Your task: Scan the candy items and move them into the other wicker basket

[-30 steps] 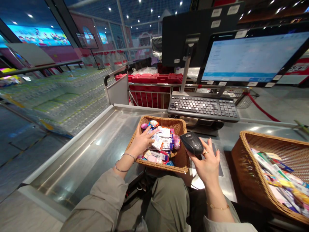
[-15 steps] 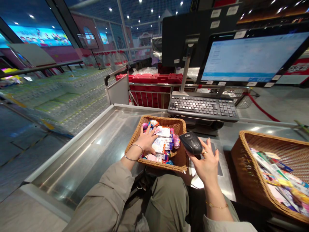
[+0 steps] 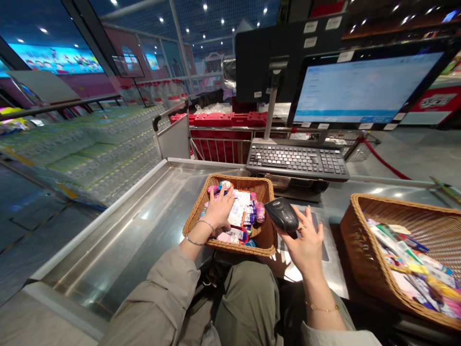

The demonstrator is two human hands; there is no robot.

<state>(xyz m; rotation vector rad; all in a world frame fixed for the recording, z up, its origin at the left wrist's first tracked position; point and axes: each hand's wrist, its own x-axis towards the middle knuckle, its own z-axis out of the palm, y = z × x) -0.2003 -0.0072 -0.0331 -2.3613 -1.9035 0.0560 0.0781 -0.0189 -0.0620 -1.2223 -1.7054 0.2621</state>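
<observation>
My right hand (image 3: pixel 306 240) is wrapped round a black handheld barcode scanner (image 3: pixel 282 214), its head pointing left towards the nearer wicker basket (image 3: pixel 269 185). Inside that basket lie packaged sweets, among them white flat packets (image 3: pixel 239 207), purple-wrapped bars (image 3: pixel 249 219) and a pink tub (image 3: pixel 260 212). Over the left side of the goods is my left hand (image 3: pixel 218 210), fingers spread and lying on the packages. Its fingertips reach a small white and orange package (image 3: pixel 226 185) near the back rim. Whatever lies beneath the palm is hidden.
A second wicker basket (image 3: pixel 351 240) with assorted packets stands at the right. Behind the counter top (image 3: pixel 144 226) are a keyboard (image 3: pixel 297 158) and a lit monitor (image 3: pixel 367 89). Packs of bottles (image 3: pixel 90 149) are stacked at the left, beside a trolley handle (image 3: pixel 171 127).
My left hand has shifted slightly over the packages in the basket. The right hand keeps hold of the barcode scanner, and the whole view has turned a little to the right.
</observation>
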